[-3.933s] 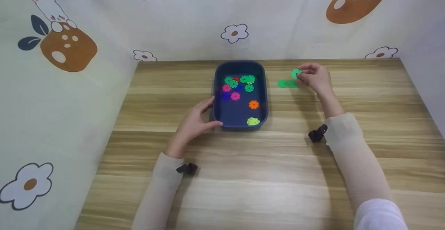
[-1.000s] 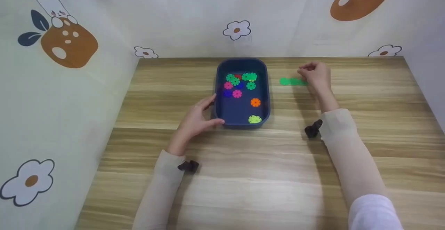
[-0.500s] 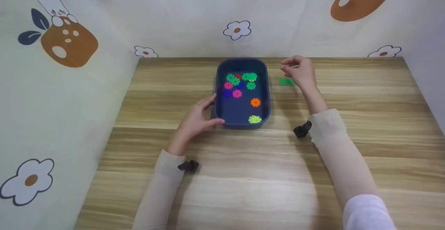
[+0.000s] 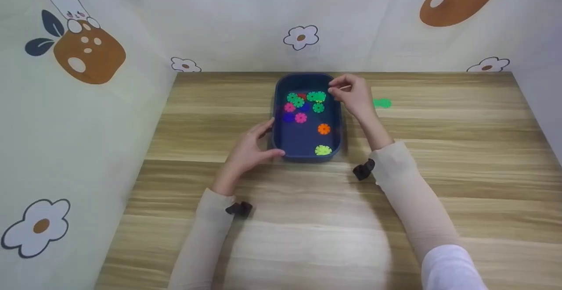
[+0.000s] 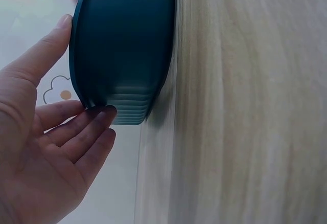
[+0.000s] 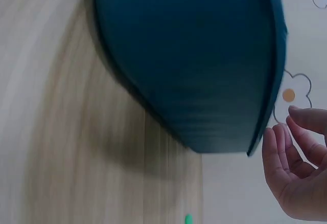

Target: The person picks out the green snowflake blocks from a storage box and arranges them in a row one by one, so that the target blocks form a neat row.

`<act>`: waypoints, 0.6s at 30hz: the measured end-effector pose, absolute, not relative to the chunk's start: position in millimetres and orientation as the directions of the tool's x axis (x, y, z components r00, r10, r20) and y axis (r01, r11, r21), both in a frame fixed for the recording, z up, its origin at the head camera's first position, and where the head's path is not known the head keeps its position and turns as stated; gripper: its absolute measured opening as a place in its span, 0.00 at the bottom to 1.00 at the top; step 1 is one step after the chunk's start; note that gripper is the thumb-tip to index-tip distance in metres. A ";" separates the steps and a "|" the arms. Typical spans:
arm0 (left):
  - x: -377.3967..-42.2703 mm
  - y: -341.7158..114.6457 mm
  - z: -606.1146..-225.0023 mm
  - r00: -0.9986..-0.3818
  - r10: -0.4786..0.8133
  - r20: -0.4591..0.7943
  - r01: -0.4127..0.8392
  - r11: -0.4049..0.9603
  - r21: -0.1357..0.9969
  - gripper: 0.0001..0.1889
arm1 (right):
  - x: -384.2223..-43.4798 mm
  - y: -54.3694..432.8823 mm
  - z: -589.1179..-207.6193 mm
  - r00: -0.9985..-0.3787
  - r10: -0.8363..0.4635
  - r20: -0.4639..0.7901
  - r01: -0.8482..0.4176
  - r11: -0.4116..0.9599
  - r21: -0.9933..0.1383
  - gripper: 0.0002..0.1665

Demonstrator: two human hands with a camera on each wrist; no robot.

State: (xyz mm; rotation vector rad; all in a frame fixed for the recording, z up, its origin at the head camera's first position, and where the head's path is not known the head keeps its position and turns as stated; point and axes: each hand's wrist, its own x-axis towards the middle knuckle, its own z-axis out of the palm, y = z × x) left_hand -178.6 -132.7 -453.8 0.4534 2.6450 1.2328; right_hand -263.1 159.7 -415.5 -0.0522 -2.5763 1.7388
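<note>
In the head view, my left hand (image 4: 246, 153) holds the near left corner of a dark blue plastic tray (image 4: 298, 157). In the left wrist view, its thumb lies at the tray's rim and its fingertips against the outer wall. My right hand (image 4: 354, 97) hovers at the tray's far right rim, fingers loosely bent and nothing between them. Notched plastic discs lie inside the tray: several green discs (image 4: 318, 107), pink discs (image 4: 300, 117), blue discs (image 4: 288, 117), an orange disc (image 4: 324, 128) and yellow discs (image 4: 323, 150). Right of it, green discs (image 4: 384, 103) on the table are partly covered by my right hand.
The wooden table (image 4: 307, 220) reaches back to a wall covering (image 4: 237, 31) printed with flowers and rabbits. Dark wrist cameras (image 4: 363, 170) stick out from both cuffs. The tray stands close to the table's back edge.
My right hand set a green disc down at the right end of the green row, let go, then moved left to the tray's rim. My left hand has stayed at the tray.
</note>
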 end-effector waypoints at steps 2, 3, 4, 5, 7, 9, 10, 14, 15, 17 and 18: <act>-178.6 -132.6 -453.7 -0.935 0.353 -0.040 0.195 0.605 0.772 0.48 | -262.3 151.0 -416.5 -0.999 0.037 0.015 0.000 0.379 -0.926 0.12; -178.7 -132.6 -453.7 -0.935 0.354 -0.038 0.197 0.602 0.774 0.48 | -261.9 146.9 -417.0 -0.999 0.029 0.022 -0.009 0.384 -0.923 0.12; -178.7 -132.5 -453.6 -0.934 0.355 -0.037 0.199 0.602 0.773 0.48 | -261.5 142.7 -417.5 -0.999 0.024 0.029 -0.017 0.391 -0.920 0.12; -178.8 -132.7 -453.6 -0.934 0.356 -0.035 0.201 0.602 0.772 0.48 | -261.1 138.7 -417.9 -0.999 0.018 0.038 -0.028 0.398 -0.917 0.12; -179.1 -132.9 -454.0 -0.933 0.359 -0.027 0.208 0.599 0.773 0.48 | -260.4 130.7 -418.7 -0.999 0.003 0.052 -0.046 0.407 -0.912 0.12; -179.4 -133.7 -454.6 -0.933 0.360 -0.018 0.214 0.593 0.776 0.48 | -260.2 123.2 -419.4 -0.998 -0.023 0.057 -0.062 0.396 -0.916 0.12; -179.7 -134.2 -455.0 -0.933 0.360 -0.013 0.217 0.591 0.777 0.47 | -260.2 119.9 -419.9 -0.998 -0.034 0.058 -0.066 0.393 -0.917 0.13; -180.0 -134.5 -455.4 -0.932 0.362 -0.007 0.224 0.591 0.775 0.48 | -262.1 110.0 -423.6 -0.997 -0.061 0.045 -0.065 0.374 -0.925 0.14; -180.1 -134.2 -455.7 -0.931 0.364 -0.008 0.225 0.593 0.773 0.48 | -262.8 108.6 -424.8 -0.997 -0.066 0.039 -0.061 0.377 -0.924 0.14; -180.0 -133.4 -455.9 -0.930 0.367 -0.012 0.226 0.598 0.769 0.48 | -264.7 106.9 -428.4 -0.996 -0.081 0.026 -0.055 0.390 -0.919 0.16; -179.9 -133.1 -456.2 -0.929 0.369 -0.010 0.228 0.596 0.770 0.47 | -266.0 106.4 -430.3 -0.996 -0.092 0.016 -0.052 0.398 -0.916 0.17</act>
